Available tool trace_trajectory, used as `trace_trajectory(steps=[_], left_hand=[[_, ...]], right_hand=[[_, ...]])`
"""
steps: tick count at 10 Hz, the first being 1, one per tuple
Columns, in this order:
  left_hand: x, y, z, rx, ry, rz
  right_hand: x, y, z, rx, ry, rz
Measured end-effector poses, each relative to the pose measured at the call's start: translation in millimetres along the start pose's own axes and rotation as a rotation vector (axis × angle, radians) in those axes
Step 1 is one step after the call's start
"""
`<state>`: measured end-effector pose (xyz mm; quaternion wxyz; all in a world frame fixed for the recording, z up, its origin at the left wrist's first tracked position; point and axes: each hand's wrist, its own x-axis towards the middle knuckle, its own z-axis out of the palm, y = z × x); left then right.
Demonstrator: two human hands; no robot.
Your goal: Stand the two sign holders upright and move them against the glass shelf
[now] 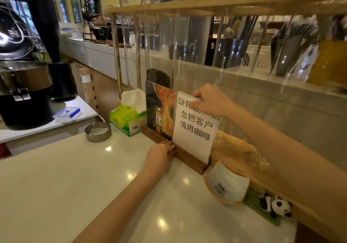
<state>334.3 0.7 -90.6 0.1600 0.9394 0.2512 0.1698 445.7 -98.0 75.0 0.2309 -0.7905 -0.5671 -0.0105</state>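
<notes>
Both sign holders stand upright now, side by side against the glass shelf (187, 41). Your right hand (210, 101) pinches the top edge of the white-notice sign holder (195, 130); your left hand (159, 156) presses flat at the wooden bases, fingers closed together, just where the two meet. The poster sign holder (159, 111) sits beyond your left hand. Expect a heavy wood foot under a thin, slick, stiff clear panel: top-heavy if tipped, so push from the base. Count: two holders, one tissue box (124, 118), one metal dish (98, 131) on the table (75, 177).
</notes>
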Motion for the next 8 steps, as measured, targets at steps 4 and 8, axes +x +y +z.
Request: trace_trajectory(steps=[4, 8], left_hand=[[-13, 5, -41, 0.087, -0.094, -0.021], [-84, -7, -139, -0.215, 0.235, -0.099]], right_hand=[[-3, -9, -7, -0.169, -0.036, -0.012], [-62, -105, -30, 0.370, 0.392, -0.424]])
